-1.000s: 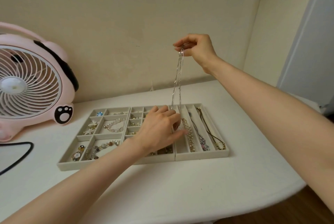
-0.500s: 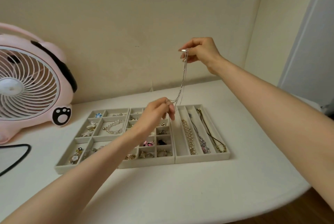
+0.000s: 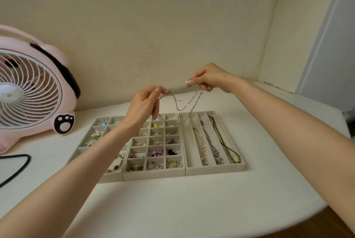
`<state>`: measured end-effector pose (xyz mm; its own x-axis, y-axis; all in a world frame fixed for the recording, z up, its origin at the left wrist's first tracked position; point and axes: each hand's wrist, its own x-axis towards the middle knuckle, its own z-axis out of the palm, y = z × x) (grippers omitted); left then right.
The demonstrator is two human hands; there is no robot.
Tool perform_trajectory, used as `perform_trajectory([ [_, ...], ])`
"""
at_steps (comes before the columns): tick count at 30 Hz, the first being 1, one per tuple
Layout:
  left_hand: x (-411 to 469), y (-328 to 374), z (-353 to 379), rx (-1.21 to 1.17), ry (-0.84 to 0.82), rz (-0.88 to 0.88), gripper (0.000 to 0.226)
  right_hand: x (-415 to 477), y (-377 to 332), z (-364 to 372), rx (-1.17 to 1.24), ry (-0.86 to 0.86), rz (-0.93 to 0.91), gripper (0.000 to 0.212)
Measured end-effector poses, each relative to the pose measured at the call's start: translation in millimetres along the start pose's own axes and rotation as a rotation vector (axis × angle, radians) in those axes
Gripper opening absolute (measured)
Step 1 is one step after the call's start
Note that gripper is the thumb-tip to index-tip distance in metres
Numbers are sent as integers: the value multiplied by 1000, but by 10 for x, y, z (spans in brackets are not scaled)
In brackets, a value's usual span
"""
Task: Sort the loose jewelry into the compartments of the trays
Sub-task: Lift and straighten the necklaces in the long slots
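Left hand [image 3: 143, 103] and right hand [image 3: 209, 78] each pinch the thin silver chain necklace [image 3: 184, 104], which sags between their fingertips. Placing step: it likely needs lowering lengthwise into the bare long slot [image 3: 187, 147] below.

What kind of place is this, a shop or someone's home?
Most likely a room in a home, perhaps a bedroom. A pink fan with a paw print stands on a white table against a plain wall, and the jewelry trays hold a personal-looking mix of pieces.
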<state>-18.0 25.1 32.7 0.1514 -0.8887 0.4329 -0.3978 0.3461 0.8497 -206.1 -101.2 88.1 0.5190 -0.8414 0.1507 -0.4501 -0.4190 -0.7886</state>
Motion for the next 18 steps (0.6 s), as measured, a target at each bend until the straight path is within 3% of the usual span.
perform_trajectory([
  [6, 43, -13, -36, 195, 145, 122, 30, 8, 148, 133, 16, 91, 29, 24],
  [11, 55, -106, -62, 260, 225, 72, 32, 11, 223, 145, 44, 138, 33, 28],
  [15, 56, -161, -73, 330, 190, 54, 30, 15, 232, 135, 58, 243, 17, 25],
  [18, -3, -166, -71, 290, 55, 141, 14, 21, 220, 123, 69, 304, 11, 26],
])
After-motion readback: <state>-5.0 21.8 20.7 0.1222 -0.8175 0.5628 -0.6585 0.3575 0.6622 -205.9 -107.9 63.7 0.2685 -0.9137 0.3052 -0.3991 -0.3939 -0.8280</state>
